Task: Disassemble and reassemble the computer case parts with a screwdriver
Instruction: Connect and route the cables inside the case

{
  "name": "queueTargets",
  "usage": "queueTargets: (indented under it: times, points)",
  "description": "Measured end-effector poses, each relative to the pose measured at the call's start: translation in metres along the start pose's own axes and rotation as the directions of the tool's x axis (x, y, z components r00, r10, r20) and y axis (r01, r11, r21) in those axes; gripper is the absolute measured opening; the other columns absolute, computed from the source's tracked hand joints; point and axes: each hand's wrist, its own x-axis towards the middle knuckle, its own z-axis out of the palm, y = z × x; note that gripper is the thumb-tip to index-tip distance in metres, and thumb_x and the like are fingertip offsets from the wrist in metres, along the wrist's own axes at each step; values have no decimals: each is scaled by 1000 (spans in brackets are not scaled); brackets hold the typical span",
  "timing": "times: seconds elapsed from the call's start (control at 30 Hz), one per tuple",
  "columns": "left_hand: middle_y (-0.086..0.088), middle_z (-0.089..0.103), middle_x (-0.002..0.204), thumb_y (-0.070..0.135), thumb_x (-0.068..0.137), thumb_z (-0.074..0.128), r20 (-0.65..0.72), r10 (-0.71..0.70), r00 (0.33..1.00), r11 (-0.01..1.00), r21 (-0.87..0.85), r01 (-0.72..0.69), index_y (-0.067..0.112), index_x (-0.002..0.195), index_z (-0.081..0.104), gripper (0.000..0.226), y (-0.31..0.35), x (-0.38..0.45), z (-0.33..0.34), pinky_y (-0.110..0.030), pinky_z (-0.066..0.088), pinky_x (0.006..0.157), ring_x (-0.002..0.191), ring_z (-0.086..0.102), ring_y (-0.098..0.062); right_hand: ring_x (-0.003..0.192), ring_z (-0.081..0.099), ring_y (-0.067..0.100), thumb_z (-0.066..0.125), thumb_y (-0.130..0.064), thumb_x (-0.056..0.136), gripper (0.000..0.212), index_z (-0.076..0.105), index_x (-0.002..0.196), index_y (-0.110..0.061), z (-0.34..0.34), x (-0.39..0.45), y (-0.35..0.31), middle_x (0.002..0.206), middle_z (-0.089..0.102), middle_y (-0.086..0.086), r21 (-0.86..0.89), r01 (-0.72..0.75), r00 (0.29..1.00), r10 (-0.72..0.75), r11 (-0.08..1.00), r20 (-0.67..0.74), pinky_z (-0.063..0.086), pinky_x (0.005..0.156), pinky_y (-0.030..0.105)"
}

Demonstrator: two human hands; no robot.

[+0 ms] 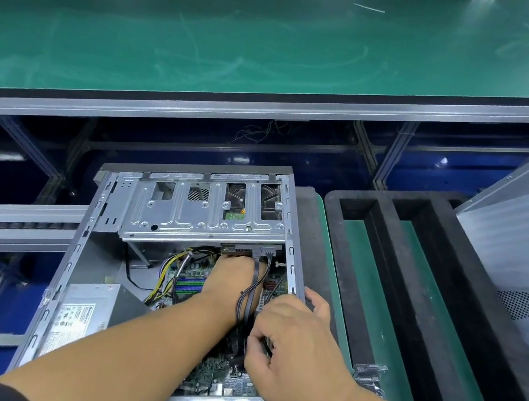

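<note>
One power-supply label (75,316), print seemingly illegible, beside left hand (232,278).

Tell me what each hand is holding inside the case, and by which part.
The right hand pinches the black cables partway along their run. The left hand reaches under the drive cage; its fingers are hidden, so its hold cannot be told.

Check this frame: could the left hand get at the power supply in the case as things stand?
Probably yes. The power supply lies uncovered in the open case, just left of the left hand, which is busy under the drive cage.
</note>
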Motion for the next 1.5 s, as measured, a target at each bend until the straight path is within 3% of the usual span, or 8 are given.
queueTargets:
  times: [0.33,0.47,0.6,0.67,0.83,1.13,1.37,1.5]
  points:
    - [0,48,67,8,78,58,111,11,994,991,-136,4,18,68,36,27,-5,3,-13,-30,44,65,73,64,-28,86,46,1,50,-35,85,19,54,68,-28,-3,2,-2,70,51,-15,-1,-7,1000,7,1000,9,24,117,44]
    - [-5,63,106,9,84,60,168,32,985,980,-197,2,20,100,57,20,-22,-17,-19,-43,46,100,108,60,-30,87,46,2,44,-38,87,23,52,68,-27,-3,2,-1,72,50,-14,2,-17,1000,17,1000,24,20,120,43]
    - [-5,65,130,6,100,47,118,-5,993,848,-525,67,39,142,53,54,-46,-67,-20,-17,49,78,91,63,-5,85,48,3,43,-38,86,24,53,68,-26,-3,2,-1,70,51,-13,-3,-17,1000,17,1000,26,21,120,43]
    - [1,73,114,18,107,43,38,-177,983,682,-716,151,48,131,59,42,-54,-96,-23,-13,47,58,69,61,0,85,48,3,42,-39,87,26,53,68,-25,-3,1,-2,71,52,-12,-22,-19,999,20,1000,28,23,119,44]
    - [26,73,101,23,103,53,-92,-484,870,419,-897,138,52,101,66,32,-59,-155,-16,-26,51,60,66,64,2,87,50,3,38,-41,90,29,57,73,-30,-7,-2,-10,73,54,-16,-177,15,999,-7,984,42,20,120,48]
    - [30,69,94,25,96,60,-273,-608,746,429,-903,19,45,97,70,22,-52,-197,-2,-6,45,64,76,66,1,85,56,14,66,-13,88,9,70,94,-18,5,-42,-40,89,61,-10,-25,457,858,-449,889,-249,37,83,21]
    - [14,71,75,27,94,60,-242,-620,746,373,-928,10,47,93,70,22,-53,-197,-4,-19,49,52,61,63,-9,71,58,3,59,-34,91,15,73,96,-31,46,-88,-35,81,64,-16,-14,431,902,-430,902,28,45,61,17]
    - [16,72,78,25,95,61,-234,-619,750,353,-936,0,47,89,71,24,-54,-197,-5,-16,49,51,66,65,-11,92,64,11,43,-46,102,29,66,115,-34,72,-106,-16,103,65,-13,-85,256,922,-216,963,322,48,76,27]
